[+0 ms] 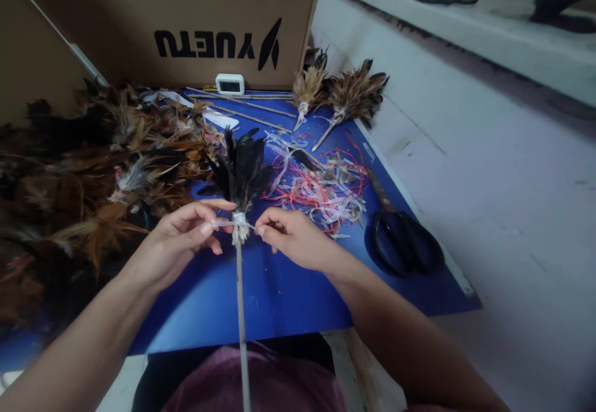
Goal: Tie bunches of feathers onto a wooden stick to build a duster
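A bunch of black feathers [244,167] is bound to the top of a thin wooden stick [240,294], which runs down over the table edge toward my lap. White plastic string [239,221] wraps the quill ends. My left hand [179,235] pinches one end of the string between thumb and fingers, its index finger reaching to the feather base. On the other side my right hand [291,232] pinches the other end close to the binding. The string is stretched across the binding between both hands.
Loose brown feathers [93,182] heap on the left. Tangled red and white string [321,188] lies right of centre, near black-handled scissors [403,238]. Two feather dusters [356,92], bare sticks [246,111] and a small digital clock [230,84] stand before a cardboard box [186,2].
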`<state>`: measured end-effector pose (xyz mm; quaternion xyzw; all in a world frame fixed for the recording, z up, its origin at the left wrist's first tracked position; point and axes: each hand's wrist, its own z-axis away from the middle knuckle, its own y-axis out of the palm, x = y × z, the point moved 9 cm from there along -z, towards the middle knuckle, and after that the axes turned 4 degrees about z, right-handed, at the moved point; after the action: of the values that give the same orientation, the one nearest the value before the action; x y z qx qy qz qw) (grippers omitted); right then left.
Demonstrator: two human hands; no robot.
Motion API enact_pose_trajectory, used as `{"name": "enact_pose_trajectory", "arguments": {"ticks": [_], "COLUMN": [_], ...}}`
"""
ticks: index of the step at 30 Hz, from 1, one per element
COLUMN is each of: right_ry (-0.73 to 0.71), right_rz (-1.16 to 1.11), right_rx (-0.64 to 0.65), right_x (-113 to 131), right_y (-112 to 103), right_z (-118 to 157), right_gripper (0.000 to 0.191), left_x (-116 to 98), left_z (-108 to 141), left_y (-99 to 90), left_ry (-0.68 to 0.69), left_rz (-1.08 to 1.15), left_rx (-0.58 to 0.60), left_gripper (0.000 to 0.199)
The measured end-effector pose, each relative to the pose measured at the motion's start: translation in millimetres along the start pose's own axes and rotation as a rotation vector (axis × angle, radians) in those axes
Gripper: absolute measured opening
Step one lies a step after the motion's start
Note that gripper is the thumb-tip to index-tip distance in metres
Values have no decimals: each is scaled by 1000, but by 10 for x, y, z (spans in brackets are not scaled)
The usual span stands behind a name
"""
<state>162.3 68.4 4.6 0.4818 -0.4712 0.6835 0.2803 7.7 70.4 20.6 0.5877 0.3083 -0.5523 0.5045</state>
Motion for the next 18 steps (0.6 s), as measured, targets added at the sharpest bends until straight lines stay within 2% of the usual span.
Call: {"name": "enact_pose_trajectory", "arguments": {"ticks": [4, 9, 13, 18], "right_ry": [52, 56, 62, 18], "right_rz": [-436, -842, -937, -977], "right_rx": [-6, -1, -17, -5], "right_x": [-43, -10, -3, 65], "right_y": [115, 248, 275, 261], "right_z": [-37, -44, -38, -22], "right_gripper": [8, 11, 11, 12], "left_x": [95, 142, 118, 94], "left_z": [-6, -14, -6, 21], "left_y": [133, 177, 166, 197], "left_ry": [-27, -60, -37, -36], "left_rz": [268, 398, 446, 412], "left_rx": [18, -9, -69, -87], "left_gripper": [5, 10, 12, 11]}}
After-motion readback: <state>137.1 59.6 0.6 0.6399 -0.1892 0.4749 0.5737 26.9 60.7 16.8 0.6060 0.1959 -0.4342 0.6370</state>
